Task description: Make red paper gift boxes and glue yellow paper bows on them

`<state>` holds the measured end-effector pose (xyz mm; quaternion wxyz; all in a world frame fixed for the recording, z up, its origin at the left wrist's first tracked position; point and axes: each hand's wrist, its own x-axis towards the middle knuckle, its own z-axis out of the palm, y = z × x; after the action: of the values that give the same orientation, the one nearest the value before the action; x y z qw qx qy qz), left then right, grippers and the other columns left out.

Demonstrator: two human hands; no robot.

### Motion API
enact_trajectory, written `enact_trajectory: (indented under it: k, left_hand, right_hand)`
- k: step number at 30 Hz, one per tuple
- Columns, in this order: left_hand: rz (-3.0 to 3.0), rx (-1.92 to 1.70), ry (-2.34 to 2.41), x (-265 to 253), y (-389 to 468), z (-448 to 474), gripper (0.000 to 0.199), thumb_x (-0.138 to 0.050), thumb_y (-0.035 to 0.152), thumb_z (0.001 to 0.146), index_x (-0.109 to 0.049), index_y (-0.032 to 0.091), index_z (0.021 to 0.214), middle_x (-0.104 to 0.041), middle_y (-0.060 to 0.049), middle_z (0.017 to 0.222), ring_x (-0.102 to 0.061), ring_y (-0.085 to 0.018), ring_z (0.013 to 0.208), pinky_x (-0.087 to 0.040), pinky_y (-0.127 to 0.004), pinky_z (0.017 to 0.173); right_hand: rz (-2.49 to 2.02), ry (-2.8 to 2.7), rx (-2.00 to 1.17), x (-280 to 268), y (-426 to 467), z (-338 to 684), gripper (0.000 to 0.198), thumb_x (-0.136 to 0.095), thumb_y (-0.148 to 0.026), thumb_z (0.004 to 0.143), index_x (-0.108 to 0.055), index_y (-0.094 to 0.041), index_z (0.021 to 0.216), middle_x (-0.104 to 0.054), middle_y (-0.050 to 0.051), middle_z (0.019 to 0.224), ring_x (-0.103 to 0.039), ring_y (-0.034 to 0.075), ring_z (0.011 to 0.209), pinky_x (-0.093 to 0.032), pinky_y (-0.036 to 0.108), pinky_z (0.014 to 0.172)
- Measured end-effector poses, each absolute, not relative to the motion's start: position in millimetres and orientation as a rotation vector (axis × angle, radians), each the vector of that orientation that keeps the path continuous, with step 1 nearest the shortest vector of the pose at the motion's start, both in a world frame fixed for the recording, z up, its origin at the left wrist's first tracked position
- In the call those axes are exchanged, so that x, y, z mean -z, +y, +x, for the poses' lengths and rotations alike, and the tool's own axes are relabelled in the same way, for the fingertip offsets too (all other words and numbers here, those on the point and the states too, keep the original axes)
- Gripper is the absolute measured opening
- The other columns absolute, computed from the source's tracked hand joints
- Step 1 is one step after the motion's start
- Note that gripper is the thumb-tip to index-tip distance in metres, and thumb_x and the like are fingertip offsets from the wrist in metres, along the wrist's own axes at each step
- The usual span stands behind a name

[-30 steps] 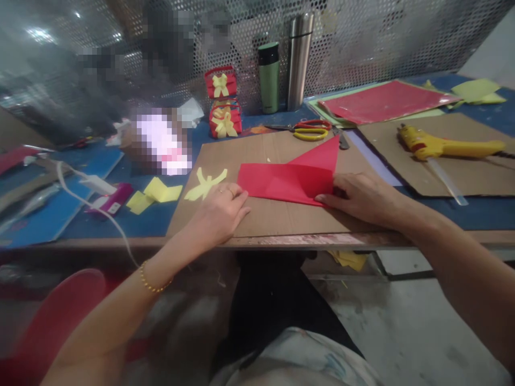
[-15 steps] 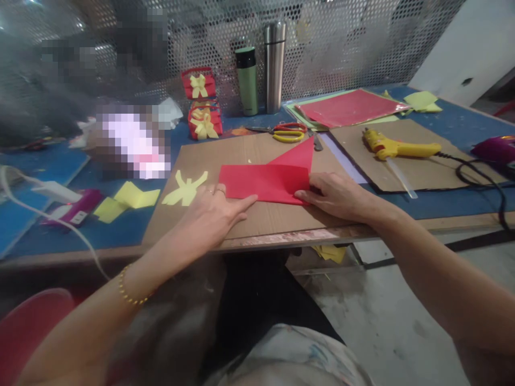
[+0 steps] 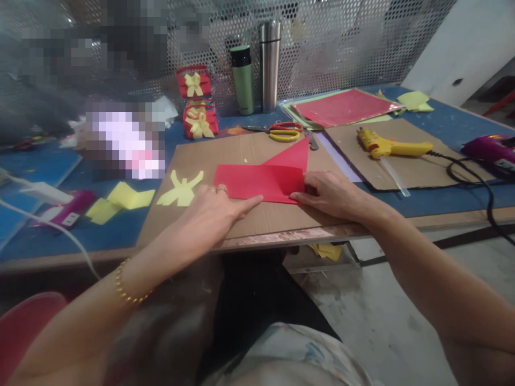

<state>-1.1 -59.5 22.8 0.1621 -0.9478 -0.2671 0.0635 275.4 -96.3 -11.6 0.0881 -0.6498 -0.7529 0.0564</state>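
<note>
A folded sheet of red paper (image 3: 257, 181) lies on a cardboard board (image 3: 237, 225), one pointed flap sticking up at its far right. My left hand (image 3: 213, 209) rests at the paper's lower left corner, open, the thumb stretched along the near folded edge. At the right end, my right hand (image 3: 325, 194) is closed on the paper, thumb on top and fingers bent around the edge. Just left of my left hand lies a pale yellow paper cutout shaped like a bow (image 3: 182, 188).
Beyond the paper lie scissors (image 3: 285, 131). A yellow glue gun (image 3: 392, 146) rests on cardboard to the right, its black cord (image 3: 488, 185) trailing off. Behind stand a green tumbler (image 3: 242, 80), a steel flask (image 3: 270, 67) and red paper boxes with yellow bows (image 3: 200, 123). Yellow papers (image 3: 120, 202) lie left.
My left thumb has slid slightly rightward along the folded edge. The right hand keeps its grip on the paper. The whole view has shifted a little.
</note>
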Motion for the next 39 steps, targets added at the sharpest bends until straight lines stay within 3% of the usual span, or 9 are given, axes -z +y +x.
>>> enact_trajectory:
  k: [7, 11, 17, 19, 24, 30, 34, 39]
  left_hand:
    - [-2.681, -0.232, -0.776, -27, -62, 5, 0.072, -0.051, 0.001, 0.093, -0.05, 0.036, 0.156, -0.071, -0.006, 0.081, -0.066, -0.026, 0.078, -0.045, -0.043, 0.088]
    - [-2.673, -0.319, -0.769, -30, -62, 9, 0.076, -0.055, 0.001, 0.091, -0.047, 0.035, 0.159, -0.074, -0.008, 0.085, -0.068, -0.027, 0.08, -0.046, -0.042, 0.085]
    - [-2.726, -0.352, -0.71, -37, -60, 7, 0.075, -0.055, 0.003, 0.093, -0.045, 0.034, 0.16, -0.076, -0.009, 0.096, -0.069, -0.023, 0.084, -0.045, -0.036, 0.082]
    - [-2.744, -0.317, -0.689, -35, -58, 5, 0.072, -0.055, 0.004, 0.095, -0.046, 0.034, 0.16, -0.076, -0.008, 0.096, -0.069, -0.022, 0.084, -0.045, -0.035, 0.082]
    - [-2.763, -0.258, -0.667, -33, -57, 4, 0.068, -0.055, 0.007, 0.097, -0.048, 0.037, 0.157, -0.076, -0.005, 0.094, -0.07, -0.021, 0.087, -0.046, -0.034, 0.085]
    - [-2.789, -0.223, -0.742, -38, -63, 7, 0.062, -0.057, 0.006, 0.098, -0.053, 0.036, 0.152, -0.077, -0.005, 0.1, -0.071, -0.021, 0.094, -0.046, -0.034, 0.089]
    - [-2.73, -0.32, -0.776, -34, -67, 8, 0.07, -0.054, 0.002, 0.096, -0.045, 0.033, 0.159, -0.077, -0.009, 0.11, -0.07, -0.023, 0.096, -0.044, -0.034, 0.085]
    - [-2.722, -0.299, -0.845, -27, -75, 11, 0.076, -0.051, 0.002, 0.098, -0.034, 0.035, 0.165, -0.077, -0.009, 0.107, -0.068, -0.023, 0.088, -0.042, -0.037, 0.084]
  right_hand:
    - [-1.882, -2.241, -0.123, 14, -96, 277, 0.032, -0.057, -0.046, 0.098, -0.055, -0.024, 0.075, -0.063, 0.005, 0.07, -0.056, 0.02, 0.066, -0.031, 0.032, 0.06]
    - [-1.951, -2.111, -0.019, 18, -102, 276, 0.027, -0.066, -0.048, 0.093, -0.059, -0.022, 0.091, -0.065, 0.005, 0.076, -0.058, 0.022, 0.07, -0.033, 0.031, 0.061]
    - [-1.747, -1.972, 0.65, 22, -123, 260, 0.024, -0.054, -0.03, 0.099, -0.061, -0.016, 0.117, -0.068, 0.018, 0.115, -0.06, 0.031, 0.1, -0.041, 0.039, 0.08]
    - [-1.604, -2.006, 0.755, 20, -129, 253, 0.025, -0.049, -0.023, 0.101, -0.063, -0.017, 0.121, -0.067, 0.018, 0.121, -0.058, 0.03, 0.103, -0.04, 0.041, 0.085]
    - [-1.208, -2.408, 0.528, 22, -130, 246, 0.02, -0.05, -0.019, 0.101, -0.069, -0.018, 0.106, -0.067, 0.012, 0.102, -0.054, 0.024, 0.09, -0.04, 0.038, 0.082]
    - [-1.209, -2.478, 0.24, 33, -127, 252, 0.018, -0.054, -0.024, 0.102, -0.07, -0.017, 0.099, -0.062, 0.009, 0.093, -0.05, 0.023, 0.086, -0.038, 0.036, 0.077]
    - [-1.17, -2.459, 0.129, 29, -126, 253, 0.022, -0.05, -0.023, 0.103, -0.07, -0.018, 0.094, -0.061, 0.008, 0.088, -0.049, 0.021, 0.082, -0.037, 0.036, 0.076]
    - [-1.133, -2.444, 0.045, 26, -125, 252, 0.018, -0.056, -0.028, 0.101, -0.069, -0.017, 0.093, -0.06, 0.008, 0.089, -0.049, 0.021, 0.08, -0.038, 0.037, 0.076]
